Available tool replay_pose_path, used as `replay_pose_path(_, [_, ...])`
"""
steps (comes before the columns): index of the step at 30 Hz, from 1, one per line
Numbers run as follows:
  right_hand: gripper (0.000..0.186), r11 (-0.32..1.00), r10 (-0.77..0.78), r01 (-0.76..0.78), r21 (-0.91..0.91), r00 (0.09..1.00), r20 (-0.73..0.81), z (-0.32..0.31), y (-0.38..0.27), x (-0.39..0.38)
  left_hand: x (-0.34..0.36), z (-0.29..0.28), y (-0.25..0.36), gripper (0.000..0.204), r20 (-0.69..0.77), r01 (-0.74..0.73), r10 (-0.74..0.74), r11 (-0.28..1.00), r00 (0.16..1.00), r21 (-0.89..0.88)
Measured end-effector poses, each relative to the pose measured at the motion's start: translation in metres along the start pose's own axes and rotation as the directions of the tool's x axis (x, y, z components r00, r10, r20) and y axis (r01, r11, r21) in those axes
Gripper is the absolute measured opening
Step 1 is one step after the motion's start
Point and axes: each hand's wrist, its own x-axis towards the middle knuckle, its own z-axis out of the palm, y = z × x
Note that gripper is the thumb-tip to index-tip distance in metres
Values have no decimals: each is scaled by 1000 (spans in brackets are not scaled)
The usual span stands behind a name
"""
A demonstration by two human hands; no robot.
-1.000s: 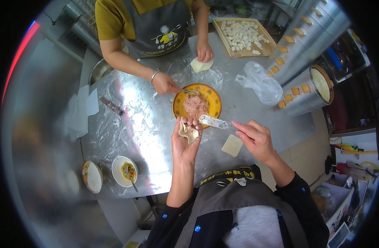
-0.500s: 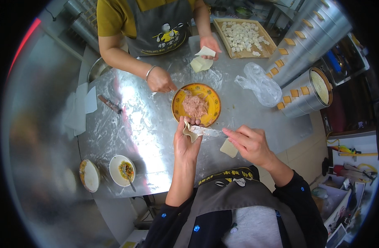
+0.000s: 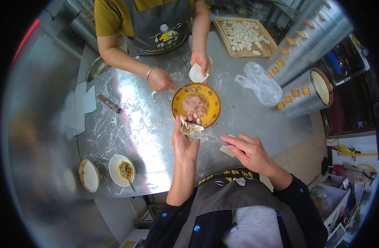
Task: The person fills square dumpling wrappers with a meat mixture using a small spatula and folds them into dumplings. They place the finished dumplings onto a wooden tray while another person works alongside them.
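My left hand (image 3: 184, 146) is cupped around a ruffled dough wrapper (image 3: 191, 128), its fingers at the near rim of the bowl. My right hand (image 3: 252, 153) grips a flat spatula (image 3: 211, 135), blurred by motion, whose blade end reaches into the wrapper. Partly beneath the right hand lies another pale wrapper (image 3: 227, 151) on the table. Just beyond my left hand stands a yellow patterned bowl (image 3: 216, 108) with a mound of pink minced meat (image 3: 194, 105). Any filling inside my wrapper is hard to make out.
Opposite, a co-worker's hand (image 3: 160, 79) holds a spatula (image 3: 188, 88) over the bowl; the other holds a wrapper (image 3: 197, 73). Around stand a wooden tray (image 3: 262, 48) of white pieces, a plastic bag (image 3: 262, 84), steamers (image 3: 307, 93), two small bowls (image 3: 113, 173) (image 3: 83, 169) and a brown-handled tool (image 3: 109, 103).
My right hand has lowered slightly and the spatula blade has tilted and blurred. My wrapper has folded in more. The co-worker's wrapper hand has come nearer the bowl, and their spatula has lifted from the meat.
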Motion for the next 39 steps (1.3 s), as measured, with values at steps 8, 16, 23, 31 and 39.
replay_pose_path(8, [29,992,108,-102,75,991,-83,17,-3,-6,-1,3,-1,26,-60,-13,10,998,998,-53])
replay_pose_path(16, [29,996,77,-70,47,983,-166,30,6,-7,-3,6,-6,23,-38,-5,6,1000,999,28])
replay_pose_path(23, [25,992,116,-111,60,988,-99,23,5,0,-3,6,-13,24,82,56,-55,998,995,-5])
replay_pose_path(31, [24,988,131,-126,92,990,-49,-12,11,-10,10,-4,12,24,85,59,-36,958,996,-279])
replay_pose_path(39, [30,989,-83,69,-132,991,-104,1,23,-8,2,13,8,25,-84,34,-49,985,995,-168])
